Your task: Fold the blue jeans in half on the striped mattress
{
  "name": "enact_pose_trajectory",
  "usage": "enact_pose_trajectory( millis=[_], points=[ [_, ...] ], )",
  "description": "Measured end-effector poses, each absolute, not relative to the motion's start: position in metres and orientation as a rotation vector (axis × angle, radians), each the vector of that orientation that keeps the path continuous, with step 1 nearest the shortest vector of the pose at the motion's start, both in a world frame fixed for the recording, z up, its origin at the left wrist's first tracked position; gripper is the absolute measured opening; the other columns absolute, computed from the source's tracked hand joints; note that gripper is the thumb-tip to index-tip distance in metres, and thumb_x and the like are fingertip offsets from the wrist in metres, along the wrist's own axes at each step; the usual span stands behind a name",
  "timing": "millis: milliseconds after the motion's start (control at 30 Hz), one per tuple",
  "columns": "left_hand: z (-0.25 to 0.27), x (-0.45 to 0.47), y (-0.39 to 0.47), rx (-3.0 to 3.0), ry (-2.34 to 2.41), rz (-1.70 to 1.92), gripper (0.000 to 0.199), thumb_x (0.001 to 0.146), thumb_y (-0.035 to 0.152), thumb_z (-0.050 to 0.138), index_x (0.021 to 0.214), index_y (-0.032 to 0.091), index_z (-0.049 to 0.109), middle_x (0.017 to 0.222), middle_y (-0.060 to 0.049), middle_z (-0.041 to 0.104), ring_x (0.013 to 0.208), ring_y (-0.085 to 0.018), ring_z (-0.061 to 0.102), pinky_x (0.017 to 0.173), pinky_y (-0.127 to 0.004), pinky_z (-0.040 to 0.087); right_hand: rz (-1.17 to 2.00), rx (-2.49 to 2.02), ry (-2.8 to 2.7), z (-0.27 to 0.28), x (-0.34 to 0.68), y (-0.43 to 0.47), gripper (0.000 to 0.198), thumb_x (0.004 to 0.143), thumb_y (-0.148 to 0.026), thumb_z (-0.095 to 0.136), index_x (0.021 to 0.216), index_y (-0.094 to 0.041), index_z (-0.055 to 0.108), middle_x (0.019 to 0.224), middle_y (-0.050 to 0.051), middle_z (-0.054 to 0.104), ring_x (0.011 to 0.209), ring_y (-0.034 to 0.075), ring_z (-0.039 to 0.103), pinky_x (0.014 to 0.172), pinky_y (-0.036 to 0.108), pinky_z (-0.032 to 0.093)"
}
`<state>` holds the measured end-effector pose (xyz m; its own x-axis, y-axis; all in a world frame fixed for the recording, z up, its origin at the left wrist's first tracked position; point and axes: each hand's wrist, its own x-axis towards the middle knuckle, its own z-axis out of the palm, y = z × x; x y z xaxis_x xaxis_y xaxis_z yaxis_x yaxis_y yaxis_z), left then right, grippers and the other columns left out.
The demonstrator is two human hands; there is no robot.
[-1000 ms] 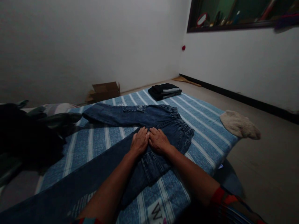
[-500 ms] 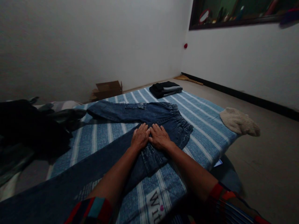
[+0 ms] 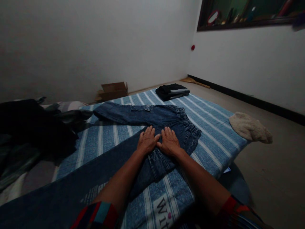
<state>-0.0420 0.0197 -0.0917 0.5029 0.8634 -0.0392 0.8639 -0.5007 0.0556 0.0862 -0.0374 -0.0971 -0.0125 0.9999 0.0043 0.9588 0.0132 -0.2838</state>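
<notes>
A pair of dark blue jeans (image 3: 119,152) lies spread over the bed, its gathered elastic waistband (image 3: 190,122) toward the right and its legs reaching left. Both palms press flat on the upper part of the near leg, close to the crotch. My left hand (image 3: 148,140) rests with fingers stretched out. Right beside it, my right hand (image 3: 168,141) lies flat too, thumbs nearly meeting. A cargo pocket (image 3: 159,163) shows just below the hands. My left forearm covers part of the near leg.
Under the jeans is a blue-and-white striped bedsheet (image 3: 212,140). Folded dark clothes (image 3: 172,91) sit at the far edge, and a beige knitted item (image 3: 249,127) hangs over the right corner. Dark clothes (image 3: 33,130) are heaped at left. A cardboard box (image 3: 113,90) stands by the wall.
My hands have moved slightly apart on the jeans, fingers still flat. The whole view has shifted a little, so things appear farther right.
</notes>
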Motion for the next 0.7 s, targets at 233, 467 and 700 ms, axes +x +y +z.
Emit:
enact_pose_trajectory(
  millis=[233, 467, 700],
  points=[
    [-0.097, -0.044, 0.016, 2.641, 1.545, 0.084, 0.059, 0.096, 0.048, 0.021, 0.142, 0.014, 0.033, 0.153, -0.011, 0.023, 0.142, -0.023, 0.016, 0.112, -0.044, 0.018, 0.168, -1.999, -2.049, -0.102, 0.085, -0.043, 0.070, 0.089, -0.051, 0.040, 0.143, -0.006, 0.034, 0.150, 0.021, 0.024, 0.140, 0.031, 0.015, 0.113, 0.044, 0.009],
    [-0.094, -0.045, 0.013, 2.628, 1.520, 0.103, 0.051, 0.096, 0.043, 0.024, 0.140, 0.021, 0.037, 0.153, -0.009, 0.024, 0.142, -0.024, 0.016, 0.111, -0.046, 0.018, 0.082, -1.997, -2.040, -0.106, 0.083, -0.045, 0.068, 0.089, -0.050, 0.042, 0.137, -0.002, 0.042, 0.145, 0.024, 0.033, 0.137, 0.033, 0.023, 0.111, 0.046, 0.014],
    [-0.080, -0.043, 0.017, 2.449, 1.505, 0.049, 0.051, 0.093, 0.038, 0.035, 0.141, 0.018, 0.035, 0.154, -0.013, 0.019, 0.142, -0.026, 0.014, 0.111, -0.050, 0.016, -0.039, -1.992, -2.031, -0.106, 0.079, -0.047, 0.057, 0.089, -0.046, 0.043, 0.129, -0.005, 0.051, 0.141, 0.022, 0.040, 0.135, 0.032, 0.028, 0.109, 0.048, 0.015]
  ],
)
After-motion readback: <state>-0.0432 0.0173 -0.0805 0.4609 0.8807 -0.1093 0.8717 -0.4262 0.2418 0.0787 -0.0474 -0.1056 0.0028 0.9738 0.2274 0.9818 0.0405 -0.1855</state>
